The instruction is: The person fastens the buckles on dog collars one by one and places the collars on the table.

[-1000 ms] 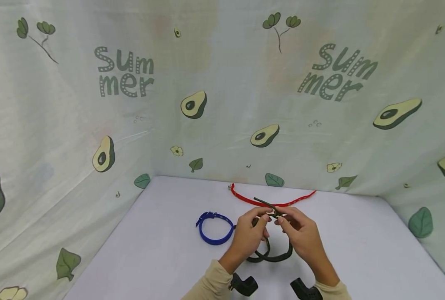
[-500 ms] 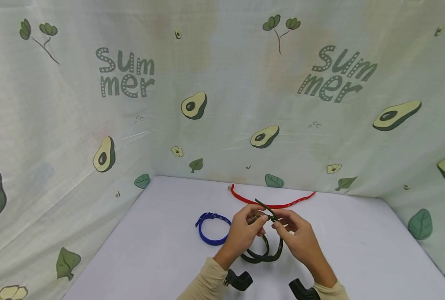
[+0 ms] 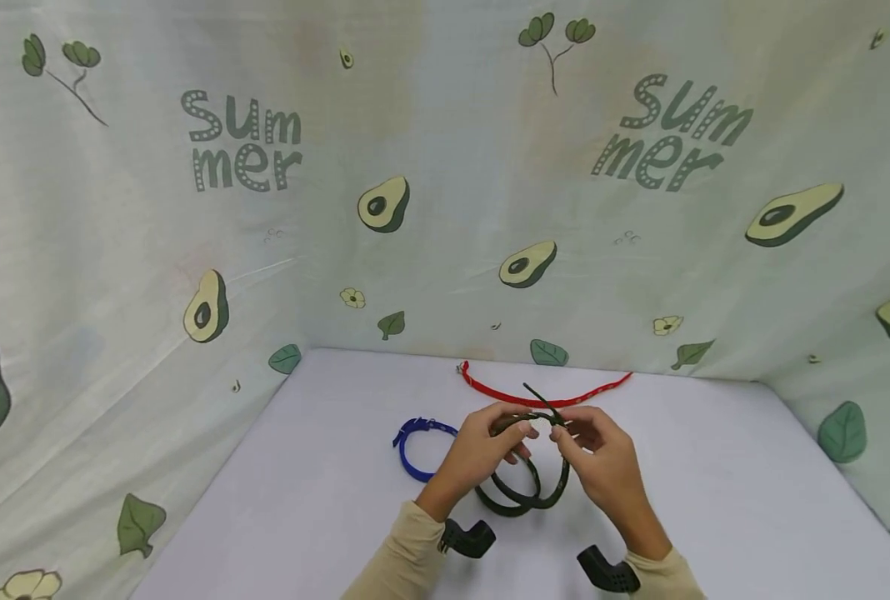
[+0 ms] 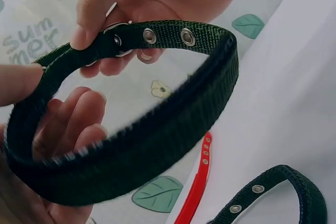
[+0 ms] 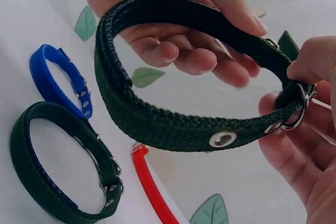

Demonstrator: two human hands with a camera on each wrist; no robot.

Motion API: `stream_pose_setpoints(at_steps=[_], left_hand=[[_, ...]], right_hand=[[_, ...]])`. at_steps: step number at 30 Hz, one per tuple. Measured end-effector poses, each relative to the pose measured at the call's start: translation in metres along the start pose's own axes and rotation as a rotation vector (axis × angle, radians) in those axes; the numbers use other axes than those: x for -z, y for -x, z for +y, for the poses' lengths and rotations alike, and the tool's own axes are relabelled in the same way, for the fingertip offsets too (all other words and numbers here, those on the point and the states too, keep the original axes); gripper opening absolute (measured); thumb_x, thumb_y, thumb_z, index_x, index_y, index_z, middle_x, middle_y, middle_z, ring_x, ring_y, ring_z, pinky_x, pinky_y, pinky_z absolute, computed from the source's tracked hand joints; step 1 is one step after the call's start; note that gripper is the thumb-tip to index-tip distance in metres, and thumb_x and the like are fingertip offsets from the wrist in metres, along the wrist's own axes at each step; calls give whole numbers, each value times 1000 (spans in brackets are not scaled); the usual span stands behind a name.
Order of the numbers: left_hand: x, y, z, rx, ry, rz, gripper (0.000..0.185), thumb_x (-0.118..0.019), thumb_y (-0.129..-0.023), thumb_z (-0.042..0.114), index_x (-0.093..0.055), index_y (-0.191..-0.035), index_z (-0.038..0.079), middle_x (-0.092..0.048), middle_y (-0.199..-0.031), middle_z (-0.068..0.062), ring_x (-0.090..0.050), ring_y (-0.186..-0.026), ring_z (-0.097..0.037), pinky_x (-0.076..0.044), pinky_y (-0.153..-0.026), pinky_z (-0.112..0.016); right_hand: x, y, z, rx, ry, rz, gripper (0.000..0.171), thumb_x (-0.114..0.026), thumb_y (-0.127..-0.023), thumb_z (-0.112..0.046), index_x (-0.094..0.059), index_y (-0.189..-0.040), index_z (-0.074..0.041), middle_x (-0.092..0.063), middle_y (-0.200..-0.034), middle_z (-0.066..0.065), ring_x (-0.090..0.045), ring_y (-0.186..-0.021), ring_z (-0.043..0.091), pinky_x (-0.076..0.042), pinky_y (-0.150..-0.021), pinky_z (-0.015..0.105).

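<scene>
Both hands hold a dark green collar with metal eyelets (image 5: 157,129), a buckled loop raised above the table. My left hand (image 3: 478,450) pinches its band, thumb on the near side. At the buckle, my right hand (image 3: 606,462) pinches the strap between thumb and fingers. A metal D-ring (image 5: 300,111) shows by the right fingers, and the loose strap tip (image 5: 287,44) sticks out past the buckle. Below lies a second green collar (image 5: 23,166), also looped, on the white table. Part of the held band is hidden behind my fingers.
Left of the hands lies a buckled blue collar (image 3: 407,461), partly behind the left forearm. A red collar (image 3: 505,395) lies stretched out near the table's back edge. Printed cloth (image 3: 445,167) hangs behind the white table (image 3: 295,500).
Thumbs have moved slightly farther apart along the green collar. Its strap tip points up and now stands farther right. The left arm has shifted left, covering more of the blue collar.
</scene>
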State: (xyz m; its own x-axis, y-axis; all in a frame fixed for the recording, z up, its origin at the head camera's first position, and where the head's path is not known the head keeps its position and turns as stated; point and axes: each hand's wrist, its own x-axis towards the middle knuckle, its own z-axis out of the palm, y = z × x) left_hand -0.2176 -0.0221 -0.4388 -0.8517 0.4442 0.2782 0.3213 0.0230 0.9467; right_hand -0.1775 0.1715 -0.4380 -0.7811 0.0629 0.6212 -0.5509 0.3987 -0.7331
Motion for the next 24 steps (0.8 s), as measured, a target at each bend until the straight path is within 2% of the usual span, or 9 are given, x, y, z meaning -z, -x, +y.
stream_pose_setpoints(at_steps=[5,12,21,24], left_hand=[[-1,0,1,27,-2,66,28,-62,-101,28,-67,-122,10,-72,-91,1,-71,-76,-17,-58,-68,-29],[-3,1,2,41,7,124,27,-64,-100,31,-69,-118,11,-71,-87,0,-69,-74,-16,-58,-66,-28],[-6,4,2,43,5,135,26,-65,-99,31,-70,-116,12,-68,-84,0,-69,-72,-14,-57,-66,-27],[-6,4,3,29,5,125,25,-66,-99,30,-70,-114,12,-67,-83,0,-68,-72,-13,-57,-66,-27]], right_hand=[[0,-2,-4,-38,-24,22,25,-78,-84,3,-69,-106,-7,-68,-101,4,-67,-84,12,-54,-70,19],[-3,-5,-3,-62,-10,7,22,-78,-85,3,-69,-102,-8,-69,-99,1,-67,-84,12,-54,-70,20],[-4,-1,-2,-19,19,10,21,-75,-86,5,-69,-101,-8,-69,-92,7,-66,-78,12,-52,-68,18],[-3,-3,-5,-4,38,15,19,-74,-88,2,-70,-102,-10,-70,-92,4,-66,-76,11,-52,-67,18]])
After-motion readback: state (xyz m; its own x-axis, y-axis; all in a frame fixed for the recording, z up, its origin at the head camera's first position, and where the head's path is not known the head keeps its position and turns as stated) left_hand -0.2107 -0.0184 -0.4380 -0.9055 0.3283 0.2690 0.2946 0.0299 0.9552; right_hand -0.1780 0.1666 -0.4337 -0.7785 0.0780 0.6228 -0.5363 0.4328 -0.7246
